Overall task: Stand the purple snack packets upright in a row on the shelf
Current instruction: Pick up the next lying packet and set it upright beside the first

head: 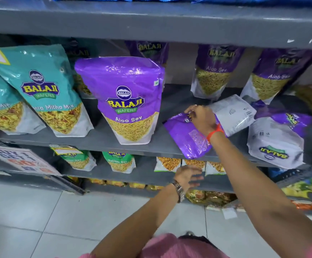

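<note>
A purple Aloo Sev packet (127,99) stands upright at the front of the grey shelf (103,140). Three more purple packets stand at the back: one (147,50) behind it, another (214,71) right of centre and a third (274,75) further right. A purple packet (185,136) lies flat over the shelf's front edge, and my right hand (201,117) grips its top. Another packet (233,113) lies behind it, back side up. At the right a packet (278,138) lies upside down. My left hand (188,176) hovers below the shelf edge, fingers apart, holding nothing.
Teal Khatta Mitha Mix packets (45,90) stand on the left of the same shelf. Green packets (119,161) and small orange ones (168,163) fill the shelf below. A "Buy 1 Get 1" sign (19,159) hangs at the lower left. White floor tiles (39,220) lie underneath.
</note>
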Tool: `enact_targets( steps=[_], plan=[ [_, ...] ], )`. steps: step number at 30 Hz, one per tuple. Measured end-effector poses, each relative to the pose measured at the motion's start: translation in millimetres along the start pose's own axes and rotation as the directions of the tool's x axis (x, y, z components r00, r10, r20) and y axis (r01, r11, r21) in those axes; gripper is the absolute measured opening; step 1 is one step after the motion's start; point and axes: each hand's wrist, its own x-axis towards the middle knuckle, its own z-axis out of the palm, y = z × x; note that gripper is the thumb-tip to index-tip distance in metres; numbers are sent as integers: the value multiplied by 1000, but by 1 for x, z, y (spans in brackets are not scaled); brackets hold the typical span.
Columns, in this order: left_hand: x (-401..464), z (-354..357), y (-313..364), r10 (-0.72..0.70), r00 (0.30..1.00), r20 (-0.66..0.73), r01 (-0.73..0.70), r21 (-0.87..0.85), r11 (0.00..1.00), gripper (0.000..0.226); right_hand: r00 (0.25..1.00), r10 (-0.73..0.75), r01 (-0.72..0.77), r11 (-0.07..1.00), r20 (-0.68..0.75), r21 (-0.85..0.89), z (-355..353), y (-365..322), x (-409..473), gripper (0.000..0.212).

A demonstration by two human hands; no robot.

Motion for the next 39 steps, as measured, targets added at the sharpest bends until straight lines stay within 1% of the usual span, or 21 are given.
enact_targets(
  steps=[3, 5, 6, 7, 9, 10, 11, 14, 16, 17, 19, 20, 22, 25, 26, 28, 29, 32, 35, 37, 39],
  plan=[
    [6, 28, 2, 115, 993, -37, -119, -187, 975, 8, 999, -18, 26, 980, 40, -199, 4, 7, 10, 34],
    [8, 40, 2, 195, 977, -86, -212, -310, 927, 21, 995, -26, 52, 959, 95, -280, 7, 9, 17, 35],
    [9, 45, 2, 223, 967, -123, -253, -350, 902, 22, 991, -27, 64, 951, 128, -302, 7, 12, 22, 34],
    [10, 48, 2, 245, 957, -156, -287, -369, 884, 19, 987, -25, 75, 945, 157, -319, 7, 14, 27, 33],
    [13, 53, 1, 245, 943, -227, -318, -391, 863, 4, 978, -31, 103, 931, 207, -351, 5, 19, 35, 33],
    [14, 55, 2, 230, 938, -259, -323, -411, 853, 5, 972, -35, 121, 922, 233, -367, 5, 21, 39, 34],
    [15, 56, 3, 221, 932, -286, -330, -427, 842, 10, 964, -32, 135, 914, 264, -382, 4, 21, 42, 34],
    [15, 56, 7, 238, 911, -338, -374, -430, 822, 16, 930, -10, 165, 903, 366, -396, 2, 17, 52, 31],
    [14, 55, 8, 267, 890, -371, -415, -413, 811, 17, 934, -16, 156, 916, 357, -369, -4, 15, 59, 25],
    [13, 55, 9, 287, 877, -385, -438, -399, 805, 16, 944, -18, 136, 931, 330, -340, -8, 16, 61, 21],
    [10, 55, 10, 369, 835, -407, -516, -348, 783, 12, 963, -16, 87, 963, 268, -256, -16, 17, 64, 17],
    [8, 56, 11, 428, 800, -419, -569, -305, 764, 9, 969, -6, 60, 975, 247, -213, -22, 18, 66, 17],
    [3, 57, 18, 533, 709, -462, -672, -212, 710, 6, 979, 26, 1, 992, 202, -130, -33, 17, 69, 17],
    [-6, 53, 42, 606, 579, -545, -770, -123, 626, 13, 996, 73, -66, 992, 59, -111, -51, 14, 73, 25],
    [-9, 52, 51, 629, 541, -559, -798, -106, 593, 16, 998, 68, -67, 994, 3, -81, -58, 14, 73, 25],
    [-17, 50, 71, 659, 483, -576, -840, -91, 535, 25, 996, 31, -25, 997, -81, 75, -71, 15, 74, 25],
    [-22, 49, 81, 672, 459, -582, -854, -79, 515, 27, 993, 26, -5, 985, -113, 174, -77, 16, 74, 25],
    [-36, 52, 107, 727, 398, -559, -891, -49, 451, 26, 977, 108, -17, 897, -181, 442, -96, 18, 68, 22],
    [-47, 55, 132, 758, 364, -541, -908, -23, 419, 19, 950, 201, -32, 823, -239, 568, -109, 26, 58, 23],
    [-51, 58, 148, 792, 333, -512, -920, 7, 392, 28, 934, 244, -12, 752, -262, 659, -113, 32, 49, 19],
    [-52, 59, 160, 824, 273, -496, -934, 68, 350, 35, 931, 276, -9, 671, -238, 741, -111, 40, 39, 13]
  ],
)
